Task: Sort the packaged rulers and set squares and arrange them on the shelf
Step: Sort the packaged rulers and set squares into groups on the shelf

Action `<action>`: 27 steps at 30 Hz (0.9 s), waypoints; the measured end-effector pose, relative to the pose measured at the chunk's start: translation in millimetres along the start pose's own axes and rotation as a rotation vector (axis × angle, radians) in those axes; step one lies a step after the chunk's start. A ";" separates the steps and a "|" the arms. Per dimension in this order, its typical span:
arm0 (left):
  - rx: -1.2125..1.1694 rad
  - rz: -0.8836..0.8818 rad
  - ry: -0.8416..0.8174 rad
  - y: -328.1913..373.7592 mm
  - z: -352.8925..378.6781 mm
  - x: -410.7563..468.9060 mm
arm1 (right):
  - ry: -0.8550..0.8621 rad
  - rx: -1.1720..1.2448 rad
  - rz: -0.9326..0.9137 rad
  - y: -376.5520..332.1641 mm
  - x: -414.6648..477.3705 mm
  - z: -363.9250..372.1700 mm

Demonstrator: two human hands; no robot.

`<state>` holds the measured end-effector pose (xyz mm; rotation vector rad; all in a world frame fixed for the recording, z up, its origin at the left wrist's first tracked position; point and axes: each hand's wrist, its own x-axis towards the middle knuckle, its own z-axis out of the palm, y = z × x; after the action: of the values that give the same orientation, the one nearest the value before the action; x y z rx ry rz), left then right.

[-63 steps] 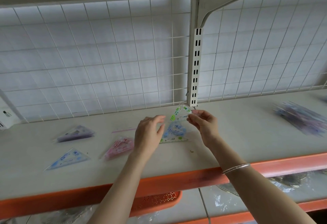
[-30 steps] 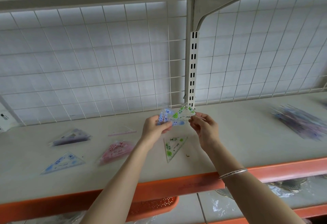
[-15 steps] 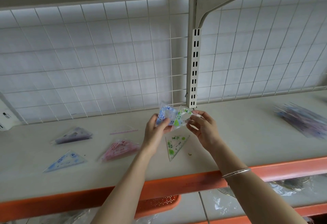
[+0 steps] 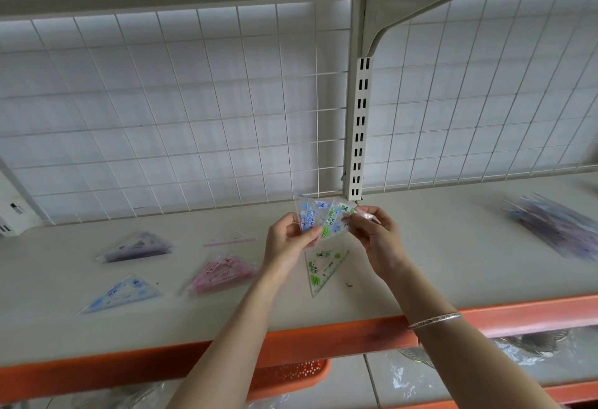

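- The left hand [image 4: 288, 242] is raised above the shelf [image 4: 453, 263], with thumb and curled fingers pinching a clear blue-printed set square [image 4: 309, 216] by its lower edge.
- The right hand [image 4: 378, 237] is level with the left and just beside it. Its fingertips pinch the right end of a green-printed set square [image 4: 333, 221].
- The two held pieces overlap between the hands, fanned and tilted, and are clear of the shelf surface. Something pale pink shows at the right fingertips, but it is too blurred to name.
- Directly under the hands, a second green set square [image 4: 325, 271] lies flat on the shelf with its point towards the person.
- To the left of the left hand there is a pink packet [image 4: 223, 274], and a thin pink ruler [image 4: 229, 240] lies just behind it.
- Further left there is a purple packet [image 4: 136, 247], with a blue set square [image 4: 121, 294] nearer the front edge. Each lies apart from the others.
- Well off to the right of the right hand lies a blurred pile of packaged rulers [image 4: 556, 230] (mostly purple and blue).
- A silver bracelet [image 4: 435, 320] sits on the right wrist, over the shelf's orange front edge [image 4: 323, 340].
- Beyond the hands are a white wire grid [image 4: 194, 117] and a slotted upright [image 4: 357, 130], whose foot is just behind the held pieces.
- An orange basket [image 4: 291, 373] is on the level below the arms.
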<state>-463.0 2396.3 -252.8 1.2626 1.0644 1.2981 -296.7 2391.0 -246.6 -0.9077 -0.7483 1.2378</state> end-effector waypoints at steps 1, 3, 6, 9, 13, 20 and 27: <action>-0.006 -0.001 0.002 0.1 -0.7 0.2 | -0.011 0.015 0.003 -0.1 0.0 -0.3; -0.016 -0.003 -0.002 -0.2 -1.4 0.2 | -0.030 0.053 0.018 -0.5 -0.1 -0.6; 0.018 -0.017 -0.024 -1.0 -1.5 0.2 | -0.020 0.083 0.029 -1.7 -0.8 -0.1; 0.006 -0.036 -0.050 0.7 -0.3 -0.5 | 0.024 0.122 0.013 -3.2 -1.9 -0.3; -0.187 -0.075 0.031 1.2 -3.5 2.9 | 0.129 0.250 0.043 -3.5 -0.3 -4.1; -0.385 -0.164 -0.080 9.6 1.3 0.7 | 0.157 0.292 0.160 -3.6 0.9 -4.8; -0.345 -0.071 0.054 6.9 -1.6 1.6 | 0.107 0.264 0.151 -5.1 -1.7 -2.9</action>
<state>-465.1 2397.1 -245.8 0.9278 0.8680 1.3979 -292.2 2388.4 -243.3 -0.8158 -0.4256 1.3723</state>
